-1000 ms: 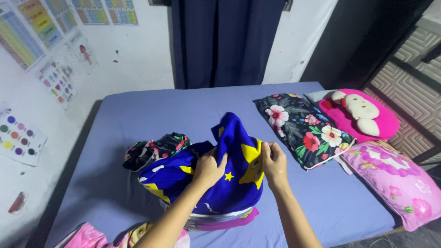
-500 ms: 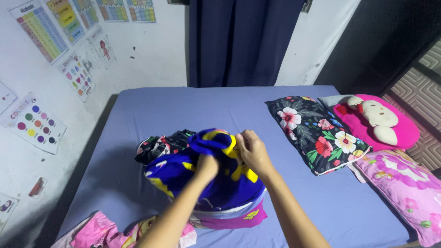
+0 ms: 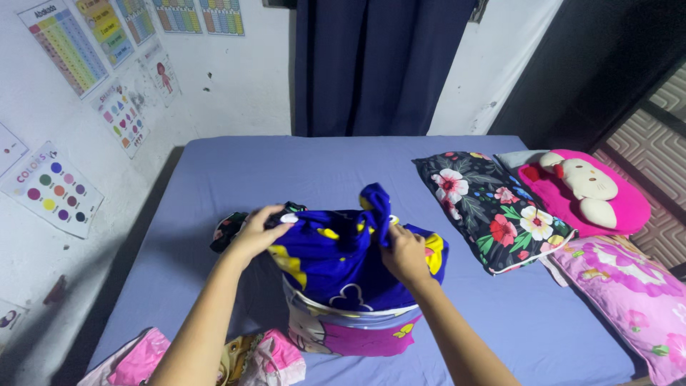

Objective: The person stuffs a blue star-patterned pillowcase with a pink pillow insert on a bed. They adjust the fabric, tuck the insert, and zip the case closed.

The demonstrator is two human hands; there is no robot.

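Both hands grip a dark blue cloth with yellow stars (image 3: 336,261), which is bunched on top of a pillow (image 3: 343,330) in a pink and purple cartoon-print case near the front middle of the bed (image 3: 300,168). The left hand (image 3: 259,232) is closed on the cloth's left edge, fingers curled over the fabric. The right hand (image 3: 401,251) pinches a raised fold at the cloth's top right, where a blue tip sticks upward. Just behind the left hand lies a crumpled black floral cloth (image 3: 230,229). Pink crumpled fabric (image 3: 214,361) sits at the front left corner. To the right lie a black floral pillow (image 3: 493,207), a pink plush cushion (image 3: 589,189) and a pink floral pillow (image 3: 629,286). A dark blue curtain (image 3: 379,64) hangs behind the bed, and colourful charts (image 3: 93,57) cover the left wall.
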